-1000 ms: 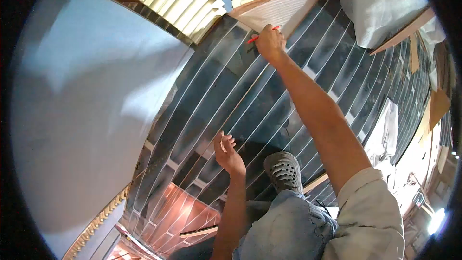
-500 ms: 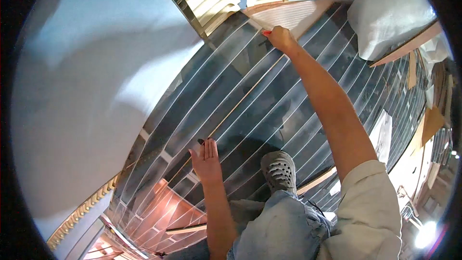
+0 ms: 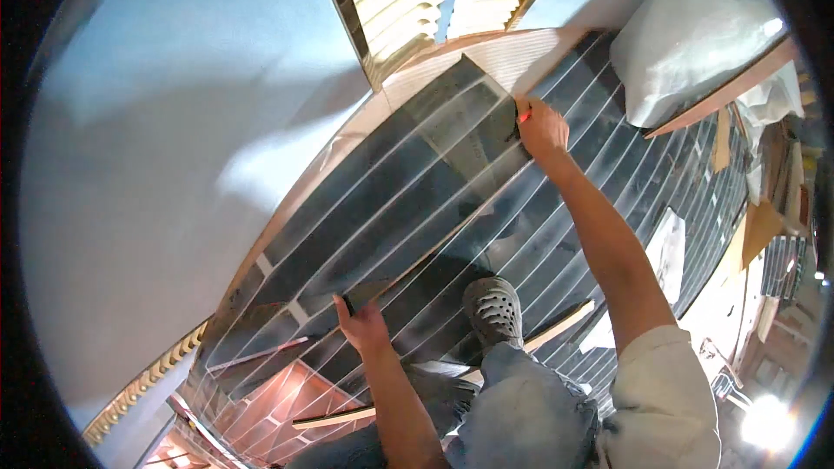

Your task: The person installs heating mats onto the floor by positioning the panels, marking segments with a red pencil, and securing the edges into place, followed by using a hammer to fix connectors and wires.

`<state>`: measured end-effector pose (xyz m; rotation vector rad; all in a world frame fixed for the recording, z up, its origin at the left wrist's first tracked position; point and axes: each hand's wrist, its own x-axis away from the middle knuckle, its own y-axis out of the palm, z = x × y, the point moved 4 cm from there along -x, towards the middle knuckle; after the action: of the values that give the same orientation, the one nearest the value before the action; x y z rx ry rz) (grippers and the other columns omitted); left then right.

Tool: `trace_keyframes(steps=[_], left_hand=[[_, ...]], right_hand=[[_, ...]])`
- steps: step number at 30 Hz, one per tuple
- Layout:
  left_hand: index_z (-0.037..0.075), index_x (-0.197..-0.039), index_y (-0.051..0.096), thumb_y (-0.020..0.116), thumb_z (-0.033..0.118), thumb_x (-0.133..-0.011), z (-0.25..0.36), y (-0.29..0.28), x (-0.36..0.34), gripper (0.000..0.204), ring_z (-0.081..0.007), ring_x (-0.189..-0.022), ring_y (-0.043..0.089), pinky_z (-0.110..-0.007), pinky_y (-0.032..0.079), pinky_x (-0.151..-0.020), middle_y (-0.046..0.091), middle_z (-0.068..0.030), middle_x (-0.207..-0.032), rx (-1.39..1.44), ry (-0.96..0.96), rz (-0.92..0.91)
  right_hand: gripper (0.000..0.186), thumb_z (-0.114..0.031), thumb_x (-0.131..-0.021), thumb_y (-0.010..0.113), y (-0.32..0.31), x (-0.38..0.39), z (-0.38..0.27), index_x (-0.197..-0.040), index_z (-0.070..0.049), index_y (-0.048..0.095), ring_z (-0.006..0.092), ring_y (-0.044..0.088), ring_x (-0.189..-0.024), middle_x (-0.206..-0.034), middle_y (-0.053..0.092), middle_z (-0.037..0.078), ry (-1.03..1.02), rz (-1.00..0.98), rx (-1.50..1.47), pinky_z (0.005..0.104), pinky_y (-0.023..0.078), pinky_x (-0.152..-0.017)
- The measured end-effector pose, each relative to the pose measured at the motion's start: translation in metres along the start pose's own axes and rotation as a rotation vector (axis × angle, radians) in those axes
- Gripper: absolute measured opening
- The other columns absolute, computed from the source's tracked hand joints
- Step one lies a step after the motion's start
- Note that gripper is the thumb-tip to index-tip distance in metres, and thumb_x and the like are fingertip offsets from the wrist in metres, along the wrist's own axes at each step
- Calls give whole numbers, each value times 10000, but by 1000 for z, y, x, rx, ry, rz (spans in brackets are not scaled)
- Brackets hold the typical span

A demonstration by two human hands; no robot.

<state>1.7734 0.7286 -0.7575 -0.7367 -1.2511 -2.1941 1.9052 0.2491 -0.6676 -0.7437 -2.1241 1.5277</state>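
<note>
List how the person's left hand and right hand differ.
The right hand is out at the far end of the dark striped sheet; the left hand is nearer the body, by the sheet's long edge. The right hand's fingers curl in, and a small red thing shows there; the left hand's thumb stands apart, with nothing red in sight. The left hand is blurred, the right hand sharper. Both are bare.
</note>
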Motion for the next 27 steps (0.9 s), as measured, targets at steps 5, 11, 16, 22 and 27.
trace_keyframes(steps=[5, 11, 16, 22, 27], left_hand=[[-24, -1196, 596, 630, 174, -927, 10, 9, 66, 336, -289, -1146, 587, -424, 423, -1071, 612, -148, -1263, 155, -124, -81], [-42, -1269, 534, 631, 104, -911, 4, 45, 206, 398, -303, -1245, 503, -444, 371, -1100, 544, -162, -1351, 204, -333, -85], [-35, -1282, 526, 544, 125, -973, 27, 138, 377, 348, -307, -1200, 517, -457, 372, -1083, 536, -183, -1334, 543, -677, 45], [16, -1340, 486, 586, 107, -931, 140, 252, 584, 430, -265, -1290, 453, -421, 303, -1144, 505, -126, -1388, 194, -927, 200], [28, -1277, 499, 602, 207, -916, 197, 284, 707, 415, -250, -1227, 455, -381, 281, -1098, 529, -116, -1267, -266, -1107, 34]], right_hand=[[457, -451, -991, 413, -80, 28, 13, -817, -74, 605, 431, 637, -754, -774, 654, 227, -8, 130, 9, 517, 498, -681], [410, -410, -976, 496, -239, 55, 47, -774, -72, 612, 423, 628, -682, -689, 631, 215, 19, 223, 5, 514, 490, -616], [345, -375, -967, 550, -404, 94, 83, -848, -71, 661, 409, 622, -661, -696, 620, 217, 4, 215, -34, 466, 483, -605], [285, -304, -979, 548, -621, 175, 86, -855, -66, 644, 418, 622, -728, -751, 620, 225, 67, 108, -77, 450, 488, -642], [298, -254, -1005, 524, -769, 255, 127, -850, -8, 590, 267, 532, -588, -675, 562, 176, 110, 58, -72, 357, 438, -591]])
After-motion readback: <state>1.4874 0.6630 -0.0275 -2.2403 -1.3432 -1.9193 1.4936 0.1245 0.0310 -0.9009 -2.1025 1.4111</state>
